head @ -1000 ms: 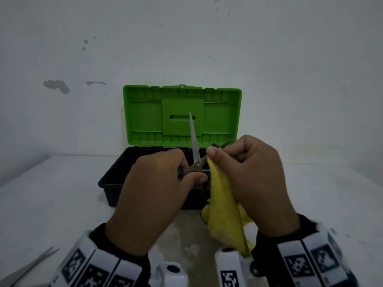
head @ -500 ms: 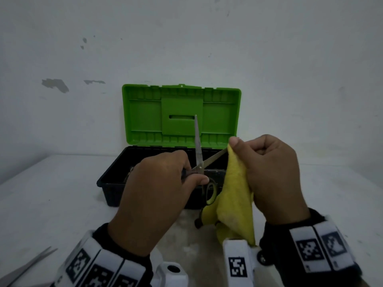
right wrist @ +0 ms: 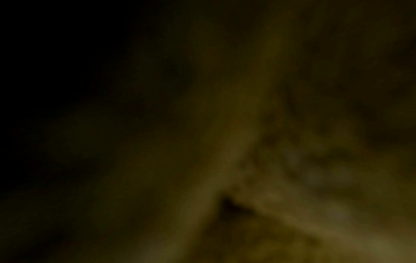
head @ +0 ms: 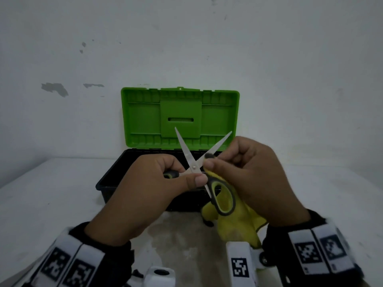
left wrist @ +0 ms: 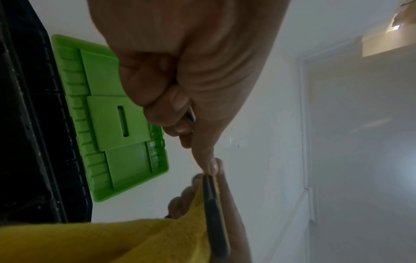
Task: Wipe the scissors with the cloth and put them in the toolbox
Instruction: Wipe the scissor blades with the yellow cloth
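Steel scissors (head: 193, 167) with black-and-green handles are held up, blades spread in an X, in front of the open toolbox (head: 116, 177), whose green lid (head: 180, 119) stands upright. My left hand (head: 186, 175) grips one handle, thumb under the pivot. My right hand (head: 209, 160) pinches the yellow cloth (head: 238, 220) round the right blade just above the pivot. The free handle loop (head: 222, 199) hangs over the cloth. In the left wrist view I see the handle (left wrist: 213, 213) edge-on against the cloth (left wrist: 112, 240). The right wrist view is dark, covered by cloth (right wrist: 292, 178).
The toolbox stands on a white table (head: 51, 204) against a pale wall. Its black tub (left wrist: 22, 124) looks dark inside, and its contents cannot be made out. A stained patch (head: 182, 235) marks the table in front of it.
The blades have spread wider apart. My right hand with the cloth slid out to the right blade's tip, then back down to near the pivot, baring the tip.
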### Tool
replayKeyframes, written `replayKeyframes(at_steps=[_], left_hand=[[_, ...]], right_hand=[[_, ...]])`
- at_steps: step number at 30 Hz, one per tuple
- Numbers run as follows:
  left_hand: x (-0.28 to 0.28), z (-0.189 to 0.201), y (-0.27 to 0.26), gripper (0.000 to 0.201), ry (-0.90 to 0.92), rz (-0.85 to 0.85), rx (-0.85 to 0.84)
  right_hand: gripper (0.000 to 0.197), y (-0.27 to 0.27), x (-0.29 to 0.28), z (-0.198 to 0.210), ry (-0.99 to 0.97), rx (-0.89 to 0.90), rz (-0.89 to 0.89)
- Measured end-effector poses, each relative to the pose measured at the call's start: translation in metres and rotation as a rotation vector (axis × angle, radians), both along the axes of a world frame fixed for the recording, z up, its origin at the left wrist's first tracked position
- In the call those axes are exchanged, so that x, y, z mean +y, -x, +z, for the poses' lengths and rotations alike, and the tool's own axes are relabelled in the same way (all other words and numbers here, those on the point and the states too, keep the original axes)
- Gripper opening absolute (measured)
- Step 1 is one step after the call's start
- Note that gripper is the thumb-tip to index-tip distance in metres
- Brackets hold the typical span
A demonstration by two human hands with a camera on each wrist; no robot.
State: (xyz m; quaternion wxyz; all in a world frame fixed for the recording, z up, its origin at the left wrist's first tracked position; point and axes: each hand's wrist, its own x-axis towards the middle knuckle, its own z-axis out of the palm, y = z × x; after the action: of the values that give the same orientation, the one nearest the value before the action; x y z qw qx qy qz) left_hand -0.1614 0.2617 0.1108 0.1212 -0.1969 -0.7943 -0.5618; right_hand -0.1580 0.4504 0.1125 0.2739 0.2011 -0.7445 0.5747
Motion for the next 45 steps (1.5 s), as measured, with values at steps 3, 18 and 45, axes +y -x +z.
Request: replayKeyframes(at_steps=[3, 18, 45], left_hand=[[0.001, 0.003, -0.004, 0.029, -0.001, -0.042, 0.008], [-0.003, 0.008, -0.007, 0.027, 0.024, -0.118, -0.065], [0.002, -0.008, -0.036, 0.039, 0.277, 0.166, 0.189]], right_hand=[[0.035, 0.002, -0.005, -0.003, 0.031, -0.02, -0.031], [0.036, 0.006, 0.004, 0.0, 0.336, -0.119, -0.023], [0.03, -0.031, -0.016, -0.007, -0.154, 0.037, -0.416]])
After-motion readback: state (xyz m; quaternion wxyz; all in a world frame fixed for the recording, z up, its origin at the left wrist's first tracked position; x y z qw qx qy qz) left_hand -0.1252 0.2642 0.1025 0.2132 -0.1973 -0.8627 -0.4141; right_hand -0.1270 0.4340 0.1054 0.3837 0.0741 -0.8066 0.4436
